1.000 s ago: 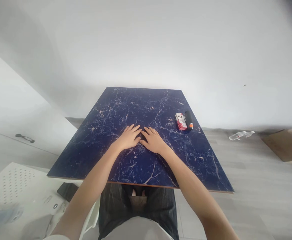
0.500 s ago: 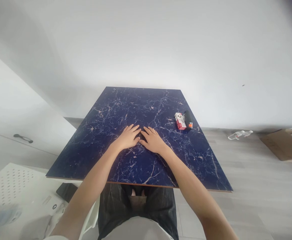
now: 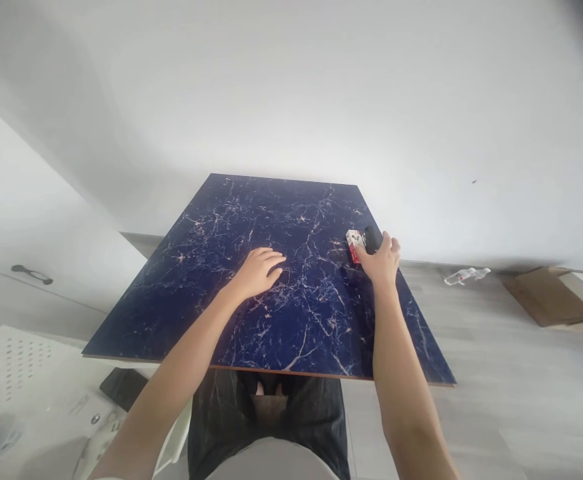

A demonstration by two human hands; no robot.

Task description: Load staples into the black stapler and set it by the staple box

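My left hand (image 3: 258, 272) rests on the dark blue marbled tabletop (image 3: 211, 220), fingers stretched forward and thumb apart, holding nothing. At the table's right edge my right hand (image 3: 382, 262) reaches over a black cylindrical object (image 3: 371, 238), its thumb and fingers spread to either side. The hand hides most of that object, including its orange end. Just left of it stands a small red and white box (image 3: 354, 245), close to my right thumb; whether they touch I cannot tell.
Behind the table is a pale wall (image 3: 281, 87). On the right, a clear plastic bottle (image 3: 466, 276) and an open cardboard box (image 3: 551, 297) lie on the floor. A white perforated surface (image 3: 16, 360) with a dark flat object (image 3: 122, 388) is at lower left.
My right hand has left its place beside the left one and moved right, to the black cylinder and box. The left hand has stayed nearly still. The view has shifted slightly.
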